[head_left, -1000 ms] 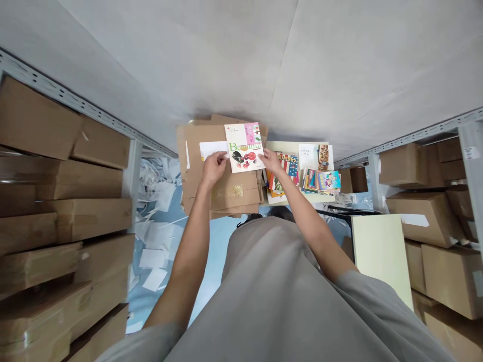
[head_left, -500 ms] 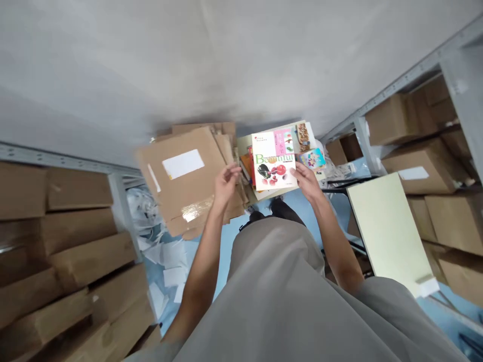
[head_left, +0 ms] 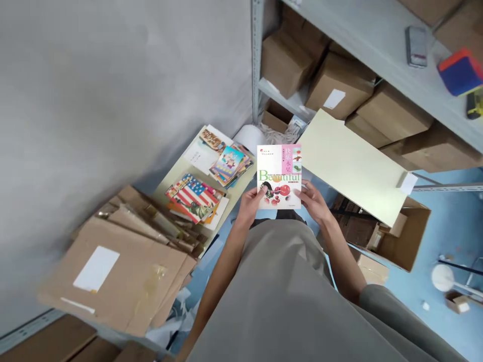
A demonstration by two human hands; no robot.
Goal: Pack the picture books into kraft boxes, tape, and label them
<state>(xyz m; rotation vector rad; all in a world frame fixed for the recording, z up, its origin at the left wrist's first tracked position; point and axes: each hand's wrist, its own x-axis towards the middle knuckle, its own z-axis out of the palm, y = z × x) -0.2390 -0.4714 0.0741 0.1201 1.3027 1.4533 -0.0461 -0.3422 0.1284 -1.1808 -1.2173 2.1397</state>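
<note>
Storeroom w/ grey wall, blue floor, metal shelving packed w/ cardboard boxes. Flattened cartons piled lower left; pale board leans over an open box, right. Low table by the wall carries book stacks. Booklet w/ fruit cover sits mid-frame in front of the torso, face up to cam: left hand curled on its lower left edge, right hand curled on lower right edge, both gripping.

flattened cartons stacked at lower left | flag-cover books and colourful booklets on pale table | cream board over open box | shelf boxes upper right | phone on shelf
</note>
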